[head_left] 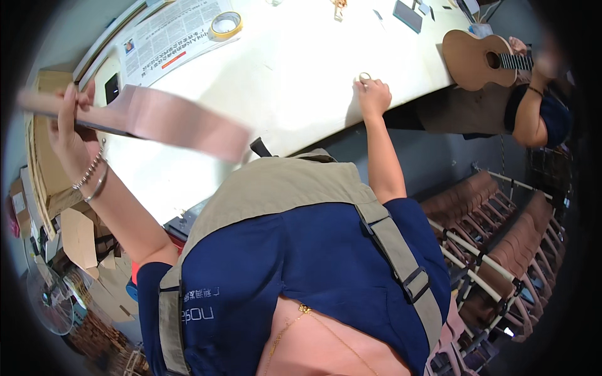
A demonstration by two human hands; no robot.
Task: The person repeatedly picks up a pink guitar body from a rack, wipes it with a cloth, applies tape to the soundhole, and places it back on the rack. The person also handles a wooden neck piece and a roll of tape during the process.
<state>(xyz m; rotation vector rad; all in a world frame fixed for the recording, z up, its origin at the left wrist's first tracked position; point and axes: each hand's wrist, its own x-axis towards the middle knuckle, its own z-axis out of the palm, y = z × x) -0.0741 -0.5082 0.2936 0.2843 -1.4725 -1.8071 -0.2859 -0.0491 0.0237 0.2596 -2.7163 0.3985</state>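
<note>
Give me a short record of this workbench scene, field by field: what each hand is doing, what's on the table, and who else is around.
left hand: raised, gripping a wooden instrument neck, motion-blurred
right hand: resting on the white table, beside a small ring
on table: newspaper, roll of tape, dark flat thing at far edge
other person: arm at table's right end, holding a ukulele
right of the person: racks of brown wooden parts

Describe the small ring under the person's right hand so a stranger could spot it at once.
Start at the big white table that fills the upper middle of the view. Follow its near edge to where the person's right hand rests flat on it. Just above the fingertips lies a small ring, pale and thin, far smaller than the roll of yellow tape on the newspaper.
</note>
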